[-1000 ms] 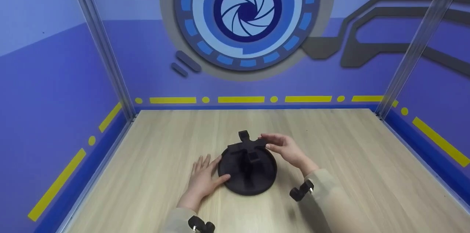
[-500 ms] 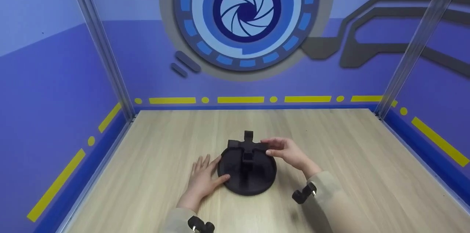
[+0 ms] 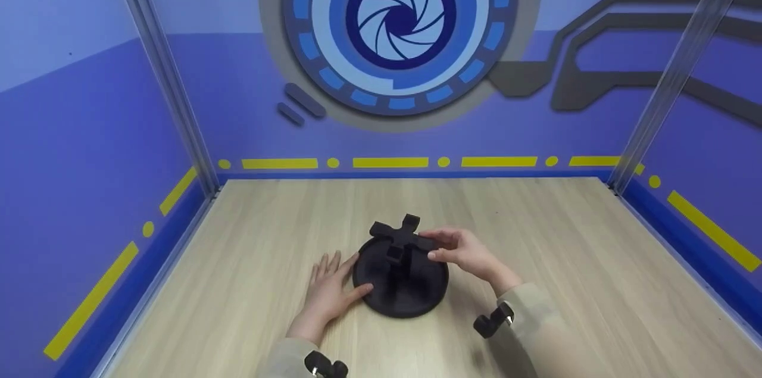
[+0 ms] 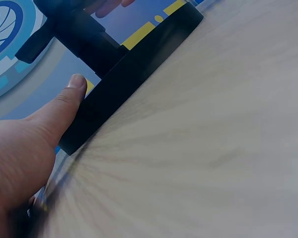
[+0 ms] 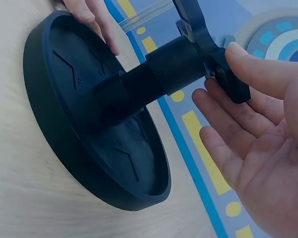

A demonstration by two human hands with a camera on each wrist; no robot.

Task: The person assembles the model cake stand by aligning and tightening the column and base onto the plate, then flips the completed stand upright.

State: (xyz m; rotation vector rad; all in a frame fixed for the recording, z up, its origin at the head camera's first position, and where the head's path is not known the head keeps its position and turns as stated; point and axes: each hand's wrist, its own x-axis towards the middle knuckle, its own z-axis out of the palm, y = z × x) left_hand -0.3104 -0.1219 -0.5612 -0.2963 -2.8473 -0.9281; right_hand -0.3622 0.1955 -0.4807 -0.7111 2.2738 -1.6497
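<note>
Left hand [image 3: 326, 293] outstretched, right hand [image 3: 467, 252] in pinch on black cross-topped, dished stand [image 3: 401, 268]

Left hand [image 3: 327, 293] lay low, fingers spread, thumb splayed inward. Right hand [image 3: 470, 253] hung higher, palm turned inward, thumb opposing bent fingers in a pinch. Both arms [image 3: 547, 330] reached forward.

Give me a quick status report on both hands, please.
Left hand touching black base; right hand holding handle; handle atop post; nothing visibly in the way.
</note>
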